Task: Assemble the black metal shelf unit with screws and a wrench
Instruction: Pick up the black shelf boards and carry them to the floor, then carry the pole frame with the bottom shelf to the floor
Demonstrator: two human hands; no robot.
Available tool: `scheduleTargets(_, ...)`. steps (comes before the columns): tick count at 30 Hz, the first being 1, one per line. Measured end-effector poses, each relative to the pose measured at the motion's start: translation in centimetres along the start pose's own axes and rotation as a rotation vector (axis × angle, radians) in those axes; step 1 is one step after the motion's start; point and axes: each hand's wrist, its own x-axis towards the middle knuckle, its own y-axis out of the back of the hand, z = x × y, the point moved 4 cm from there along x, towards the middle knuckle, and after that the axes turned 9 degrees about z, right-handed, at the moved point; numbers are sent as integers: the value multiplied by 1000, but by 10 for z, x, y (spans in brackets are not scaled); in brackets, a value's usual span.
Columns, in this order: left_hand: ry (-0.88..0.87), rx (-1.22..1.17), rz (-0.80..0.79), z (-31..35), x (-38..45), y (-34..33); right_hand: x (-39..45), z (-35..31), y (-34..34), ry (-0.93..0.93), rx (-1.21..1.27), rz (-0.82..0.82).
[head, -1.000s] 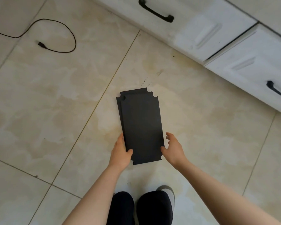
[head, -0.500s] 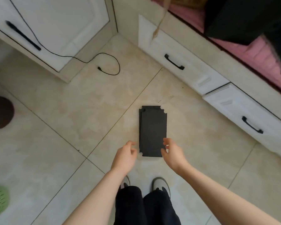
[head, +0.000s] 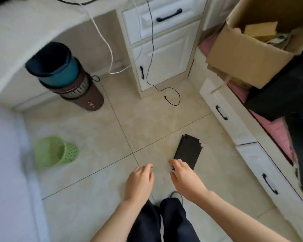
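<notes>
So the biggest thing in play is the tiled floor (head: 147,123), and that's the work surface here. The black shelf panels (head: 188,151) lie flat on it, what looks like two stacked with the lower one peeking out along the left edge, near the white drawer fronts (head: 234,123) on the right. No screws or wrench anywhere in view, so my guess is this is very early: just laying parts out.

The cardboard box (head: 248,55) sits up on the right with bits of card inside. If the hardware is anywhere, I'd bet there, but I can't see it.

Tips for this step, as I'd do it: spread the panels out side by side instead of stacked, notched corners all facing the same way, and give yourself open tile away from the loose black cable (head: 171,96) so nothing snags. Metal on tile slides and scratches, so lift, don't drag.

Hands: the right hand (head: 185,180) hovers over the near end of the panels, fingers loosely spread, gripping nothing; whether the tips touch the metal I can't tell. The left hand (head: 140,182) is off to the side over bare tile, fingers relaxed and a bit curled, empty.

Writing: nothing readable. The brown bin (head: 89,96) has a small reddish mark low on it, too blurry to make out.
</notes>
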Motion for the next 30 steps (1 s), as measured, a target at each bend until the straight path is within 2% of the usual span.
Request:
scheduleTargets(3,1,41,51,-10,-43,49,-24,-57,18,113,-40,-36)
scheduleTargets(7,113,29,113,-35,-93,121,-43,-135,31,259,-90,-54)
scheduleTargets(9,143,31,220,-46,-110,161,-49,-173,37,304,-83,-55)
scheduleTargets(11,267,1,408,-97,-151,229,-55,-268,29,456,-99,-101)
scheduleTargets(13,323,10,511,-116,-164,254,-53,-306,29,505,-106,-102)
scheduleTargets(18,403,-22,564,-128,-174,267,-50,-319,25,520,-99,-100)
scheduleTargets(24,465,1,773,-192,-192,341,-34,-430,14,691,-108,-83)
scheduleTargets(30,439,96,918,-236,-183,412,-6,-513,24,812,-118,19)
